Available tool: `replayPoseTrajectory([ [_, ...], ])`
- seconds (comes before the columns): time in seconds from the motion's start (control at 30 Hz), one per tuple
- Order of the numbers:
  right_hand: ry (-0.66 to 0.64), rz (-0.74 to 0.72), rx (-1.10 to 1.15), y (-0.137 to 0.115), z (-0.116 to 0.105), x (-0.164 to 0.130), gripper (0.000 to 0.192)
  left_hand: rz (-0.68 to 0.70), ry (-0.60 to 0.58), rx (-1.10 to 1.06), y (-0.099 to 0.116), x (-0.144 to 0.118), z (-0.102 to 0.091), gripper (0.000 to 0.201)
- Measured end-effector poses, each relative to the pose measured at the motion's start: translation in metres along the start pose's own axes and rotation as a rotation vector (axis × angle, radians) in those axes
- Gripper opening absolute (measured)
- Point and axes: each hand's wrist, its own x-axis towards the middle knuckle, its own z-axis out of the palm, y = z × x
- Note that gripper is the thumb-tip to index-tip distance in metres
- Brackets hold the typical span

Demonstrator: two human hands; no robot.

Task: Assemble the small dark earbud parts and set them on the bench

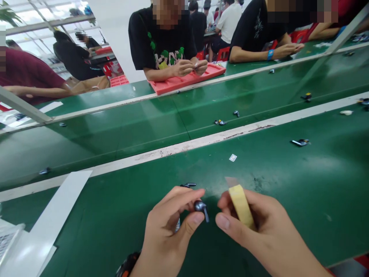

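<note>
My left hand [173,223] pinches a small glossy dark earbud [199,206] between thumb and fingers, its thin stem hanging down to the right. Something with a pale printed face shows partly inside that palm; I cannot make out what it is. My right hand [259,223] is closed around a roll of yellow tape [241,206], with a loose translucent end [232,181] sticking up from its top. A short gap parts the two hands. Just beyond my left fingers lies another dark earbud piece [188,185] on the green table [115,215].
A small printed label [233,157] and a dark piece [300,142] lie ahead to the right. White strips [60,215] lie at left. Beyond a pale rail [173,149], a green belt [144,123] carries several small parts. Across it, a person [167,42] leans on a red tray [187,80].
</note>
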Motion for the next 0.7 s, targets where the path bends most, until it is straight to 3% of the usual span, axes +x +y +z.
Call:
replayPoseTrajectory([
  [0.17,-0.174,0.033,0.178,0.001,0.011,0.009,0.033,0.046,-0.013,-0.045,-0.004,-0.001,0.001,0.033],
  [0.43,-0.125,-0.134,0.094,0.003,0.015,0.008,0.023,-0.025,-0.052,-0.092,0.001,-0.001,0.001,0.024],
  [0.57,-0.093,-0.092,-0.102,0.013,0.007,0.016,0.028,-0.002,-0.067,0.233,-0.004,0.004,-0.007,0.029],
  [0.7,0.082,-0.141,-0.535,0.027,-0.012,0.038,0.037,-0.074,-0.069,0.698,-0.016,0.011,-0.016,0.03],
])
